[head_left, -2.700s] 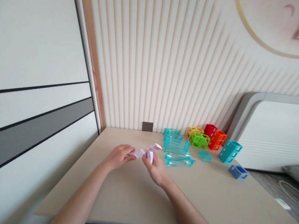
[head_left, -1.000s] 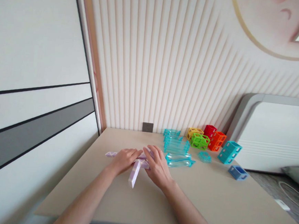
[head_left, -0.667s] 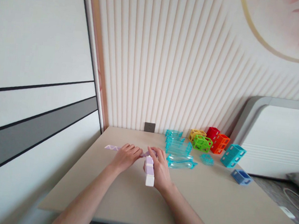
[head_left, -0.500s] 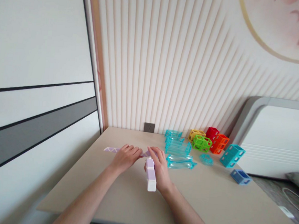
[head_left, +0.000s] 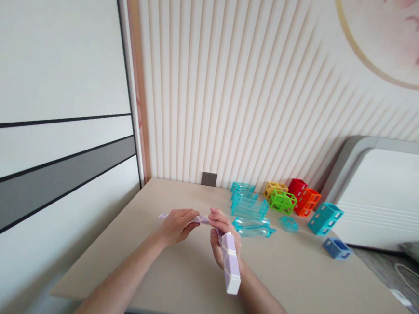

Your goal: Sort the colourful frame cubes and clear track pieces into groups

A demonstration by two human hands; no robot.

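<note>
A long jointed toy of purple and white segments (head_left: 230, 262) is bent above the table. My left hand (head_left: 178, 226) closes round its thin left stretch, and a short piece sticks out beyond the fingers. My right hand (head_left: 227, 233) wraps the toy near the bend. From there the thicker end slants down toward me and finishes in a white tip. Between the two hands a short zigzag-patterned part shows. The palms hide the rest of the toy.
Clear teal pieces (head_left: 249, 207) lie in a row right of my hands. Behind and right stand yellow (head_left: 275, 190), green (head_left: 283, 201), red (head_left: 297, 187), orange (head_left: 308, 202), teal (head_left: 325, 218) and blue (head_left: 337, 248) frame blocks. The beige table (head_left: 121, 261) meets a ribbed wall holding a dark socket (head_left: 208, 178).
My right hand has shifted slightly right, and the toy's thick end has swung right and toward me. The left end sticks out less past my left hand.
</note>
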